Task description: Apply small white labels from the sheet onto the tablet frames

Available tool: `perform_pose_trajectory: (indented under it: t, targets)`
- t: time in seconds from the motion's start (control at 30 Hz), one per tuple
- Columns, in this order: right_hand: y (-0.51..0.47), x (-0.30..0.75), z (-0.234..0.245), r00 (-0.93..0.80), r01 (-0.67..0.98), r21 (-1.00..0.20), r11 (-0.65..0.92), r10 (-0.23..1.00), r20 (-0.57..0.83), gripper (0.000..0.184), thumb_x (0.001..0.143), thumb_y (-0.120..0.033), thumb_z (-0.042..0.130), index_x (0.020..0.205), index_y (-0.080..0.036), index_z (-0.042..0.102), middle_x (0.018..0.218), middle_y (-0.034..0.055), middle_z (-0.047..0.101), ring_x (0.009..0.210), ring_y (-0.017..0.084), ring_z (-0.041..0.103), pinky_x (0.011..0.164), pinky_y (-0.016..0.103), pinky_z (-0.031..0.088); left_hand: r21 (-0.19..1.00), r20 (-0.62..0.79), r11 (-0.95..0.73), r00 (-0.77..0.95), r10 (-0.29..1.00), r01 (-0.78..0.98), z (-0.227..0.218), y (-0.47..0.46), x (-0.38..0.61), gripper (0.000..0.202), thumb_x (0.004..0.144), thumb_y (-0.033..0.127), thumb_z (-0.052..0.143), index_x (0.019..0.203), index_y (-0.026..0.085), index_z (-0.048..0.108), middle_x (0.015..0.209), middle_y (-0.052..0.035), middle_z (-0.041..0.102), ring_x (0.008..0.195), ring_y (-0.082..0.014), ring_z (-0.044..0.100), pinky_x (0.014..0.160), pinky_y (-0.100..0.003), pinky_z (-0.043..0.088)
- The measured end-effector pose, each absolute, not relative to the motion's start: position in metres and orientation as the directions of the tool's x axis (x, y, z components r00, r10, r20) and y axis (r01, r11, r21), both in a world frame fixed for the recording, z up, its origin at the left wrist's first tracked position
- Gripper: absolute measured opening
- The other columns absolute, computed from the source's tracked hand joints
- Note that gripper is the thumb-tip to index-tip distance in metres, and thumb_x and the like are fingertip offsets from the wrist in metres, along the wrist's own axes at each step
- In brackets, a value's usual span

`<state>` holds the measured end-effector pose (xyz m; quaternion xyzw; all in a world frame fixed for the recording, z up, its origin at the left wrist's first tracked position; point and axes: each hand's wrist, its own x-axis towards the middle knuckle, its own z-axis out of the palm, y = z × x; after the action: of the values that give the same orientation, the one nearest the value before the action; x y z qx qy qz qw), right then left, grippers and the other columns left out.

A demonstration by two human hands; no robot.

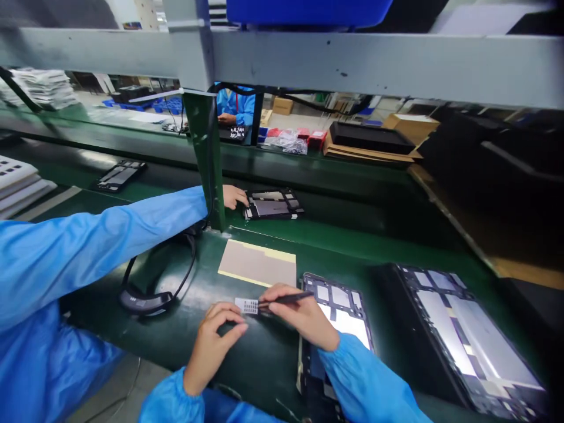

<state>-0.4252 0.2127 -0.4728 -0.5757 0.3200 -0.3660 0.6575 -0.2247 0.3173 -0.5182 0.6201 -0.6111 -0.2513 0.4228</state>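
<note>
My left hand [215, 338] pinches a small grey patterned sticker sheet [247, 305] between thumb and fingers, just above the dark green bench. My right hand [302, 314] grips black tweezers [286, 298] whose tip touches that sheet. Under my right wrist lies an open tablet back frame [341, 305] with pale patches inside. A tan backing sheet [258, 262] lies flat just beyond both hands.
A co-worker's blue-sleeved arm [110, 235] reaches from the left past a green post [207, 158] to another tablet frame [273, 204] on the conveyor. A stack of frames [467, 335] sits at right. A black cable loop [154, 282] lies at left. White trays [17, 185] are stacked far left.
</note>
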Motion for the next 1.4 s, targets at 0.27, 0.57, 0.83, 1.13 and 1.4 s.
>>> perform_pose_trajectory:
  t: [0.27,0.57,0.83,1.13,1.4]
  targets:
    - [0.298,-0.451,-0.469,0.091,0.304,-0.927,0.221,-0.975,-0.203,0.024,0.076,-0.042,0.085,0.086,-0.021,0.079,0.087,0.0099,0.078,0.075,0.025,0.076,0.071,0.039,0.066,0.137,0.848,0.333,-0.064,-0.527,-0.933,-0.469,0.330,-0.255,0.019,0.077,0.018,0.083,0.091,0.028,0.074,0.089,0.0001,0.070,0.079,-0.0145,0.059,0.079,-0.028,0.046]
    - [0.335,-0.429,-0.482,-0.119,0.551,-0.821,0.150,-0.960,-0.255,0.024,0.078,-0.042,0.083,0.089,-0.021,0.078,0.091,0.0090,0.079,0.081,0.027,0.078,0.078,0.045,0.067,0.039,0.896,0.312,-0.105,-0.431,-0.949,-0.490,0.328,-0.284,0.026,0.070,0.018,0.089,0.090,0.029,0.074,0.082,-0.0009,0.064,0.075,-0.0159,0.052,0.073,-0.029,0.044]
    - [0.337,-0.417,-0.490,-0.170,0.559,-0.807,0.192,-0.926,-0.338,0.030,0.077,-0.045,0.083,0.089,-0.019,0.076,0.096,0.0092,0.078,0.088,0.027,0.076,0.086,0.044,0.064,-0.009,0.862,0.275,-0.146,-0.484,-0.962,-0.491,0.325,-0.295,0.020,0.077,0.015,0.084,0.089,0.028,0.074,0.086,-0.0015,0.064,0.079,-0.0169,0.051,0.074,-0.031,0.042]
    - [0.335,-0.415,-0.497,-0.143,0.521,-0.826,0.215,-0.932,-0.332,0.028,0.081,-0.043,0.079,0.094,-0.019,0.075,0.101,0.0089,0.077,0.093,0.026,0.074,0.090,0.043,0.062,-0.105,0.853,0.214,-0.199,-0.483,-0.971,-0.493,0.323,-0.292,0.017,0.081,0.022,0.081,0.090,0.032,0.071,0.090,0.0005,0.064,0.081,-0.0157,0.050,0.075,-0.029,0.043]
    - [0.335,-0.409,-0.501,-0.137,0.514,-0.830,0.217,-0.934,-0.330,0.029,0.081,-0.043,0.080,0.100,-0.021,0.075,0.103,0.0082,0.077,0.091,0.024,0.075,0.092,0.043,0.061,-0.118,0.847,0.221,-0.215,-0.486,-0.968,-0.497,0.322,-0.289,0.014,0.080,0.023,0.082,0.087,0.031,0.072,0.089,0.0003,0.065,0.081,-0.0156,0.051,0.075,-0.029,0.042]
